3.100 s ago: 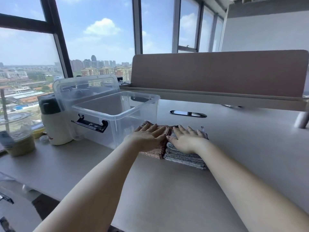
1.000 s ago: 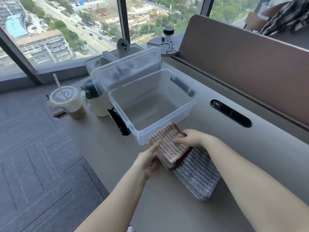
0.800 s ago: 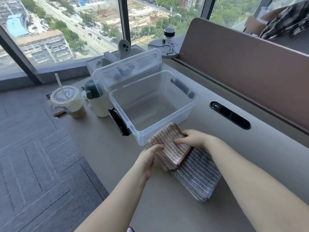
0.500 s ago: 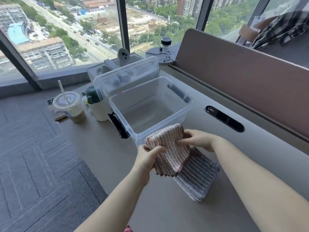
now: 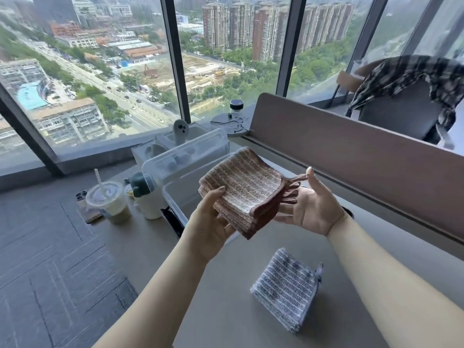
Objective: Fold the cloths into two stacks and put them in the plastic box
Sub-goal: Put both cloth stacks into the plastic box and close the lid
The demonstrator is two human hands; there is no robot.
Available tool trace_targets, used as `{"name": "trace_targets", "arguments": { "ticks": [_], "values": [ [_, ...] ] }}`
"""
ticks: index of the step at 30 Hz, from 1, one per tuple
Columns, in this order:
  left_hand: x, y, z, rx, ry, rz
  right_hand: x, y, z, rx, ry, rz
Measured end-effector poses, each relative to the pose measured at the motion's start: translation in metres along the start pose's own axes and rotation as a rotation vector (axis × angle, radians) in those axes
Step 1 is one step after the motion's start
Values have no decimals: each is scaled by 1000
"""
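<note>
The grey stack (image 5: 285, 288) is lying near on the table (image 5: 226, 310). Farther, the left hand (image 5: 208, 222) is gripping the brown stack (image 5: 243, 187), thumb on top. The right hand (image 5: 311, 204), fingers straight, is steadying its right edge. Lowering it level should keep the layers together. The plastic box (image 5: 173, 194) is standing just beyond both hands.

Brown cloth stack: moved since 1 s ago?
Yes. The brown stack has lifted off the desk, away from the grey stack, and now sits in the left hand above the near rim of the plastic box.
</note>
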State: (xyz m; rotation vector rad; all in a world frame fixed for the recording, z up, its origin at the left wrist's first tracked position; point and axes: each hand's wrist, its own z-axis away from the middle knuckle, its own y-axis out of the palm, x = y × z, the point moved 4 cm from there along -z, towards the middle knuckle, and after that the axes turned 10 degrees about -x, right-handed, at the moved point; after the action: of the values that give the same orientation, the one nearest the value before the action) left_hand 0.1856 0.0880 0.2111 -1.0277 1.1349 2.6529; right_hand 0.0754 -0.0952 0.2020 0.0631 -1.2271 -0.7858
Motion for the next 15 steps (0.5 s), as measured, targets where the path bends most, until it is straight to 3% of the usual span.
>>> {"name": "trace_targets", "arguments": {
  "ticks": [5, 9, 12, 15],
  "values": [
    [-8, 12, -26, 82, 97, 96, 3, 14, -24, -175, -128, -239],
    [-18, 2, -51, 191, 146, -128, 13, 27, -53, -398, -117, -36],
    [-42, -19, -66, 227, 142, -349, 22, 32, -78, -415, -127, 80],
    [-74, -40, -86, 156, 62, -480, 25, 37, -108, -414, -89, 205]
  ]
}}
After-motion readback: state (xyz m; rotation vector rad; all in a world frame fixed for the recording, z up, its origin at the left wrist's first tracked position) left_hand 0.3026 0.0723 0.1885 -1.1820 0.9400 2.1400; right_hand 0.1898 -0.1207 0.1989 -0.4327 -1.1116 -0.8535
